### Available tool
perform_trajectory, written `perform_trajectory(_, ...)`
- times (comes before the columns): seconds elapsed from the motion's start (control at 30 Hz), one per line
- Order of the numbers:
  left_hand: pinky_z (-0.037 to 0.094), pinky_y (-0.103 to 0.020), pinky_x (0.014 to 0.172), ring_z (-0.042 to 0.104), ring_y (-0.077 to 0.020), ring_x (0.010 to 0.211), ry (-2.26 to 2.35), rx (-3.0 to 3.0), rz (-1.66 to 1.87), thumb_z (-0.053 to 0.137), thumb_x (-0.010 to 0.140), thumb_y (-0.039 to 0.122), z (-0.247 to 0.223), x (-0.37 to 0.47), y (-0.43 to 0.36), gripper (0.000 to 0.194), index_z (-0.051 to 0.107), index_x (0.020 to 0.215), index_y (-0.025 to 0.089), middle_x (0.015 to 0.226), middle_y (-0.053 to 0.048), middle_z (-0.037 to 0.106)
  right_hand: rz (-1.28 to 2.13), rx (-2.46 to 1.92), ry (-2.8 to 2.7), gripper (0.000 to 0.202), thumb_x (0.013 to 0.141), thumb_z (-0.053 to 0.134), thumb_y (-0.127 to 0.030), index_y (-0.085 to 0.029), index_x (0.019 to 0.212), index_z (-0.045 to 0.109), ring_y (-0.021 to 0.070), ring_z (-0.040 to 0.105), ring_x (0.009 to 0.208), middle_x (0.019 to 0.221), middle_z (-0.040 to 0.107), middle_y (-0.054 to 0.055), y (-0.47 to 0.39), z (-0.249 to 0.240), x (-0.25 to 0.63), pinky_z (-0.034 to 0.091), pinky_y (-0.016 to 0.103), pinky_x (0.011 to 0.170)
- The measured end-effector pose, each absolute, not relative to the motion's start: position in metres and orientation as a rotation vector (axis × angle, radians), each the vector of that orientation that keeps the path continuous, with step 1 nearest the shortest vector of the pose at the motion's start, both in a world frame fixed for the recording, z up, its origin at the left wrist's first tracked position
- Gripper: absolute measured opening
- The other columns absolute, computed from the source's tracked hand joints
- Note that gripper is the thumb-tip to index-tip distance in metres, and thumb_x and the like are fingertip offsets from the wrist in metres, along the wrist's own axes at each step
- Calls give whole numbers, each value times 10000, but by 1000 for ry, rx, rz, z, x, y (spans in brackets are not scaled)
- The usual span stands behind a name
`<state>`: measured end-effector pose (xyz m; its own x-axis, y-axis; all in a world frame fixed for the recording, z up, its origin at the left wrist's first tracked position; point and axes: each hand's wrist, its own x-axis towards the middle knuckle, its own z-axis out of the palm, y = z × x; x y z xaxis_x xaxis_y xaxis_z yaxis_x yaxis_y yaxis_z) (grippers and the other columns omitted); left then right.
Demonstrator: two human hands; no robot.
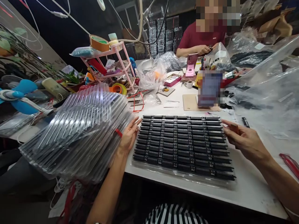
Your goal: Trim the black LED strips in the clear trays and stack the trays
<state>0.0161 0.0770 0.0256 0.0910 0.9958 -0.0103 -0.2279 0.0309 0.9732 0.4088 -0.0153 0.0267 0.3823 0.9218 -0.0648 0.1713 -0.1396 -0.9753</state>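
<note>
Left hand [128, 136] and right hand [248, 141] fingers grasped the tray [184, 177]; strips [175, 140] filled every row in sight.

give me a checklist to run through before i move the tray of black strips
1. Left hand at the left edge of the rectangular clear plastic tray: ok
2. Right hand at its right edge: ok
3. Firm grip on both sides: cannot tell
4. Narrow black ridged strips lying in rows: ok
5. Tray fully supported by the white flat table: cannot tell
6. Stack of clear plastic trays squared up: not ok, edges fan out unevenly
</note>
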Motion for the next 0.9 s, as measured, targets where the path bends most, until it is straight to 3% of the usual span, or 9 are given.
perform_trajectory(0.3, 430, -203, 839, 551, -117, 1082, 852, 1044, 1317, 598, 848, 200, 29, 14, 74, 384, 577, 1231, 211, 1347, -84, 554, 839, -1504, -905, 659, 662, 765, -444, -149, 1233, 622, 80, 317, 492, 595, 418, -21, -21, 38, 401, 234, 222, 408)
perform_trajectory(0.67, 432, -217, 876, 534, -139, 1149, 909, 1109, 1323, 594, 849, 250, 30, 14, 75, 407, 563, 1255, 240, 1368, -70, 536, 830, -1478, -947, 656, 689, 743, -448, -147, 1255, 604, 94, 316, 509, 624, 416, -20, -21, 34, 405, 237, 248, 429)
perform_trajectory(0.83, 435, -215, 825, 586, -104, 944, 989, 1132, 1292, 613, 837, 306, 21, 17, 77, 423, 574, 1250, 222, 1289, -76, 601, 734, -1657, -1252, 617, 792, 589, -482, -93, 1271, 577, 114, 307, 479, 571, 418, -23, -15, 23, 412, 250, 265, 436)
perform_trajectory(0.9, 446, -239, 803, 589, -103, 850, 1118, 1219, 1230, 582, 850, 378, 16, 18, 79, 456, 555, 1277, 219, 1275, -78, 610, 633, -1762, -1413, 546, 799, 533, -473, -94, 1177, 638, 129, 333, 465, 532, 430, -21, -11, 17, 415, 291, 274, 447)
